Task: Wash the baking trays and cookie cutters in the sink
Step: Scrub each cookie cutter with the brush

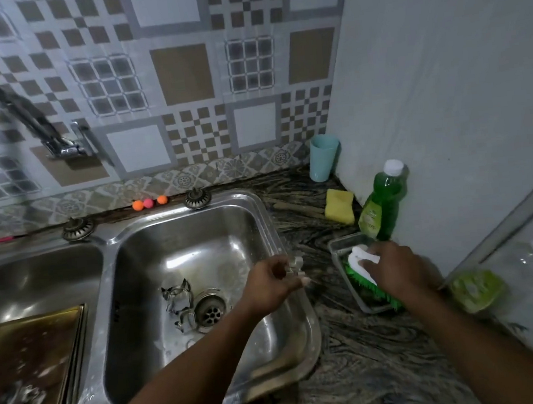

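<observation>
the left hand (271, 286) has its fingers curled in, pinching a small metal cookie cutter (294, 265) between thumb and fingertips; the cutter is blurred and its shape cannot be told. this grip hangs over the right rim of the right sink basin (259, 209). below it and to its left, on the basin floor, more cookie cutters (178, 300) lie in a loose heap touching the drain (210, 309). well beyond them to the left, in the other basin, a golden baking tray (36, 364) lies flat, wet and sudsy.

the right hand (395, 270) is closed over the white back of a scrub brush (359, 263) — green bristles stick out under the palm. the brush sits in a small metal dish (336, 248) on the dark patterned counter (355, 356), just right of the left hand's grip. just behind the right hand stands a green soap bottle (383, 207), with a yellow sponge (339, 206) to its left and a pale blue cup (323, 157) further back in the corner.
</observation>
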A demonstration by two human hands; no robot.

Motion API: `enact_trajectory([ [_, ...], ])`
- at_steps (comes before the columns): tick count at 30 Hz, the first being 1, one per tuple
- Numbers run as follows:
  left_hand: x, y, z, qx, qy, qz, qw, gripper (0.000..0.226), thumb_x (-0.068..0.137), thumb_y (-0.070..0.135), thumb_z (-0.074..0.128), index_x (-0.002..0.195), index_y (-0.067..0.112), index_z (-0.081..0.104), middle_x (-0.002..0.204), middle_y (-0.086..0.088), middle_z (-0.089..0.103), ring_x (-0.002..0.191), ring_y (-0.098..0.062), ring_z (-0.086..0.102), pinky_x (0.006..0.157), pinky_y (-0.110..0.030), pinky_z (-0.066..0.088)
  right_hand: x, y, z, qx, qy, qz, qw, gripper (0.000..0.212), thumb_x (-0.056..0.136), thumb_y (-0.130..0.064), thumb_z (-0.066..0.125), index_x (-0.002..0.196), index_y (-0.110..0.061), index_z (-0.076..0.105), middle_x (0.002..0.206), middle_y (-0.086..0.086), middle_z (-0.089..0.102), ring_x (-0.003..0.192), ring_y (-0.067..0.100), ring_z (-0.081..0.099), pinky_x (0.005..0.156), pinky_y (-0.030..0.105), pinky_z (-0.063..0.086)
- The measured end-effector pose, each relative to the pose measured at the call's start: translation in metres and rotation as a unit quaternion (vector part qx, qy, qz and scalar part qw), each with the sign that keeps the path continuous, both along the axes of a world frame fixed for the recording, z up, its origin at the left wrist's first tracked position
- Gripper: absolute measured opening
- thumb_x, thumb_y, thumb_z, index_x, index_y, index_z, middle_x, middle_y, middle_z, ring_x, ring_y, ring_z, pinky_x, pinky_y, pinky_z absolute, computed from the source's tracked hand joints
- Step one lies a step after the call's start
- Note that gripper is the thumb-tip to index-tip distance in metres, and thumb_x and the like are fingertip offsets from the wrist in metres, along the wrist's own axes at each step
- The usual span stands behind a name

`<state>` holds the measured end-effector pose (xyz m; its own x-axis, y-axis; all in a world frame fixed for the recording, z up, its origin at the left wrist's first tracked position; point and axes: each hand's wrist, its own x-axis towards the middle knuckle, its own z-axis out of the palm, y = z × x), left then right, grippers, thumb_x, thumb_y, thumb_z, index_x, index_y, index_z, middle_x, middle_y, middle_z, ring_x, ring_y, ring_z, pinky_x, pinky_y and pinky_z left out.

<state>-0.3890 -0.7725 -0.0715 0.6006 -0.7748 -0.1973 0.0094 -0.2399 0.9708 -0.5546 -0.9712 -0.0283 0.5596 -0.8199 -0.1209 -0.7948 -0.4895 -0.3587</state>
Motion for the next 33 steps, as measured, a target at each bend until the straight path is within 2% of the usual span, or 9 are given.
enact_trajectory([
  [7, 0.010, 0.015, 0.012, 0.007, -0.021, 0.067, 0.998, 0.041, 0.069, 0.007, 0.090, 0.102, 0.011, 0.066, 0.097, -0.009, 0.076, 0.091, -0.025, 0.074, 0.085, -0.049, 0.060, 0.009, 0.012, -0.008, -0.056, 0.011, 0.032, 0.998, 0.039, 0.092, -0.045, 0.065, 0.125, -0.024, 0.064, 0.120, 0.009, 0.068, 0.109, 0.030, 0.064, 0.083, 0.037, 0.052],
  [11, 0.020, 0.029, 0.024, -0.018, -0.001, 0.069, 0.997, 0.039, 0.076, -0.002, 0.083, 0.108, 0.008, 0.064, 0.100, -0.012, 0.076, 0.094, -0.024, 0.074, 0.088, -0.044, 0.060, 0.013, 0.011, 0.000, -0.062, 0.026, 0.020, 0.998, 0.041, 0.091, -0.045, 0.065, 0.126, -0.025, 0.065, 0.120, 0.010, 0.068, 0.107, 0.032, 0.064, 0.083, 0.037, 0.052],
  [16, 0.034, 0.054, 0.038, -0.035, -0.019, 0.067, 0.997, 0.037, 0.079, -0.002, 0.080, 0.107, 0.017, 0.064, 0.095, 0.002, 0.076, 0.091, -0.009, 0.073, 0.080, -0.026, 0.059, 0.033, 0.026, 0.031, -0.064, -0.080, -0.019, 0.995, 0.037, 0.088, -0.047, 0.065, 0.116, -0.022, 0.066, 0.112, 0.014, 0.070, 0.099, 0.037, 0.065, 0.077, 0.037, 0.049],
  [18, 0.044, 0.066, 0.040, -0.034, -0.037, 0.069, 0.996, 0.038, 0.078, -0.002, 0.081, 0.106, 0.020, 0.066, 0.092, 0.008, 0.076, 0.090, -0.007, 0.072, 0.083, -0.030, 0.060, 0.051, 0.044, 0.046, -0.044, -0.144, -0.001, 0.989, 0.030, 0.084, -0.049, 0.069, 0.104, -0.027, 0.071, 0.106, 0.008, 0.073, 0.095, 0.035, 0.066, 0.074, 0.036, 0.051],
  [20, 0.054, 0.080, 0.044, -0.027, -0.056, 0.069, 0.996, 0.040, 0.076, -0.004, 0.081, 0.109, 0.015, 0.068, 0.093, 0.005, 0.077, 0.091, -0.010, 0.073, 0.086, -0.035, 0.060, 0.073, 0.077, 0.061, -0.014, -0.222, 0.035, 0.974, 0.021, 0.081, -0.044, 0.075, 0.096, -0.030, 0.075, 0.096, -0.001, 0.075, 0.088, 0.026, 0.069, 0.071, 0.034, 0.053],
  [23, 0.069, 0.105, 0.052, -0.027, -0.086, 0.069, 0.994, 0.043, 0.075, -0.010, 0.079, 0.113, 0.006, 0.068, 0.095, 0.001, 0.076, 0.088, -0.009, 0.073, 0.079, -0.025, 0.058, 0.109, 0.146, 0.074, 0.038, -0.316, 0.126, 0.940, 0.017, 0.077, -0.039, 0.080, 0.092, -0.031, 0.077, 0.082, -0.012, 0.075, 0.075, 0.008, 0.069, 0.063, 0.026, 0.051],
  [25, 0.082, 0.128, 0.055, -0.028, -0.110, 0.079, 0.990, 0.042, 0.074, -0.007, 0.081, 0.106, 0.018, 0.071, 0.096, 0.004, 0.077, 0.091, -0.011, 0.072, 0.081, -0.026, 0.058, 0.124, 0.186, 0.067, 0.041, -0.315, 0.193, 0.928, 0.030, 0.074, -0.053, 0.075, 0.098, -0.034, 0.075, 0.087, -0.015, 0.075, 0.078, 0.005, 0.070, 0.066, 0.026, 0.053],
  [28, 0.097, 0.169, 0.050, 0.002, -0.134, 0.066, 0.989, 0.044, 0.072, 0.000, 0.078, 0.106, 0.027, 0.071, 0.103, 0.004, 0.077, 0.097, -0.014, 0.073, 0.093, -0.041, 0.057, 0.135, 0.212, 0.051, -0.020, -0.309, 0.237, 0.921, 0.043, 0.071, -0.067, 0.064, 0.098, -0.036, 0.075, 0.089, -0.013, 0.077, 0.078, 0.009, 0.071, 0.066, 0.028, 0.055],
  [33, 0.118, 0.215, 0.051, -0.034, -0.101, 0.092, 0.990, 0.040, 0.074, -0.006, 0.075, 0.104, 0.021, 0.070, 0.099, 0.002, 0.077, 0.093, -0.013, 0.071, 0.088, -0.038, 0.057, 0.174, 0.260, 0.056, -0.043, -0.388, 0.263, 0.882, 0.033, 0.074, -0.055, 0.073, 0.092, -0.027, 0.078, 0.087, -0.013, 0.077, 0.073, 0.004, 0.069, 0.065, 0.020, 0.051],
])
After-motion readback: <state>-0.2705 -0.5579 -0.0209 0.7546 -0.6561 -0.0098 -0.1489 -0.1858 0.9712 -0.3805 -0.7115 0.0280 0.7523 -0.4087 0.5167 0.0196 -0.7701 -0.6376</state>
